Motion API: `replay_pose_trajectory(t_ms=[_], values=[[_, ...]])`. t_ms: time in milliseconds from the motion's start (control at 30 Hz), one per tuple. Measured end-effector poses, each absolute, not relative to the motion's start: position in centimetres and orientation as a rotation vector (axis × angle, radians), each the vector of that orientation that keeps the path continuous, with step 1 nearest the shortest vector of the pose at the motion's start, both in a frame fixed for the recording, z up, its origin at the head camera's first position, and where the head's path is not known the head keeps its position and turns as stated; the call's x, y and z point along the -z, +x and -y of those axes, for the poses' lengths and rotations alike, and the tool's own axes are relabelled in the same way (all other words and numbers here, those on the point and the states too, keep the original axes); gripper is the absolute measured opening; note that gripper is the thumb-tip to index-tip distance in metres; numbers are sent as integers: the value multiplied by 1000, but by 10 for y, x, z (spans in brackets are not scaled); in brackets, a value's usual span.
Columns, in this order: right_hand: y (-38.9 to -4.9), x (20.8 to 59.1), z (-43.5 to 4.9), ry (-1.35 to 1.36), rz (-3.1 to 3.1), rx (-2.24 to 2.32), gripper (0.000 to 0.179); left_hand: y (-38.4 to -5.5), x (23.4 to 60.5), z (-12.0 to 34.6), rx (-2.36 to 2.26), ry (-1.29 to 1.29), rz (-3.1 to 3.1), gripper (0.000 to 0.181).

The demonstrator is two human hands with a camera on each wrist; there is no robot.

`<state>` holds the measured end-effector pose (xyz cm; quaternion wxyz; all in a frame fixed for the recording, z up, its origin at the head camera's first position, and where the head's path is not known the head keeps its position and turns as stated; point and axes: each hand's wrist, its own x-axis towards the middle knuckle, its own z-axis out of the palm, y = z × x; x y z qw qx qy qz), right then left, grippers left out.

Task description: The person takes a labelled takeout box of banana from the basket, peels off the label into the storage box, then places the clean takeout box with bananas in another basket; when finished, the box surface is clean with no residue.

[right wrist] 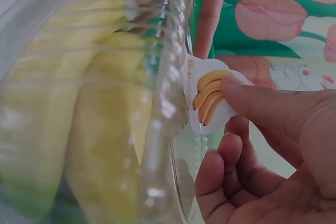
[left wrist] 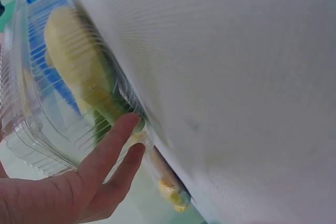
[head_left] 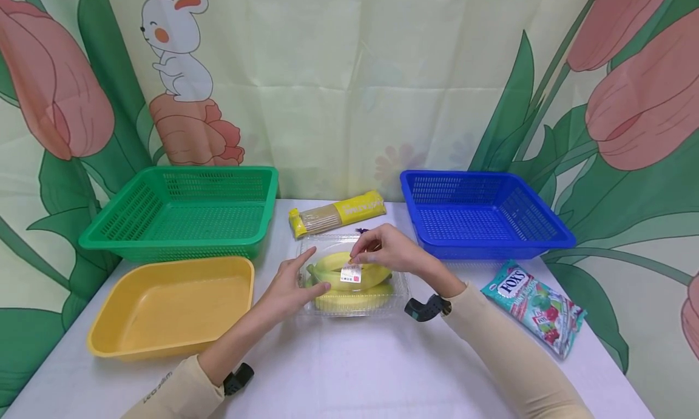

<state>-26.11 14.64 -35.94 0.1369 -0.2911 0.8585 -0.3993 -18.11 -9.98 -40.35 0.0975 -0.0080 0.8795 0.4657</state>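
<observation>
A clear plastic clamshell box (head_left: 401, 294) with yellow bananas (head_left: 355, 301) inside sits mid-table. Above its lid, my right hand (head_left: 390, 249) pinches a white sticker (right wrist: 215, 95) printed with a bunch of bananas between thumb and fingers. Its edge meets the lid in the right wrist view; whether it is stuck there I cannot tell. A white label (head_left: 351, 273) with a red square shows on the lid in the head view. My left hand (head_left: 289, 288) rests against the box's left side, fingers extended and thumb near the front; two fingertips touch the wall in the left wrist view.
Behind the box lies a yellow pack of noodles (head_left: 338, 214). A green basket (head_left: 180, 249) and a yellow tray (head_left: 164, 346) stand left. To the right are a blue basket (head_left: 491, 249) and a bag of Fox's candy (head_left: 535, 310). A printed curtain (head_left: 327, 103) hangs behind.
</observation>
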Motion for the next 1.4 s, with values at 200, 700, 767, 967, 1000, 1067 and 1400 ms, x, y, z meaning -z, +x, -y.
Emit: replay_pose_trajectory(t_ms=[200,700,767,967,1000,1067,1400], values=[[-257,355,-145,-895,-2548,1073,5,-181,403,100,-1357,-33,-2612,87],[-245,346,-137,-926,-2745,920,4,-184,402,100,-1350,-35,-2625,87],[-243,345,-137,-934,-2755,918,4,-184,402,100,-1357,-36,-2623,87],[-240,346,-137,-926,-2766,938,5,-184,403,99,-1354,-47,-2624,87],[-239,346,-137,-930,-2767,938,6,-184,403,99,-1351,-48,-2626,87],[-239,346,-137,-924,-2770,935,5,-184,404,98,-1349,-50,-2630,87],[-234,341,-135,-936,-2772,914,3,-183,404,99,-1347,-48,-2639,87]])
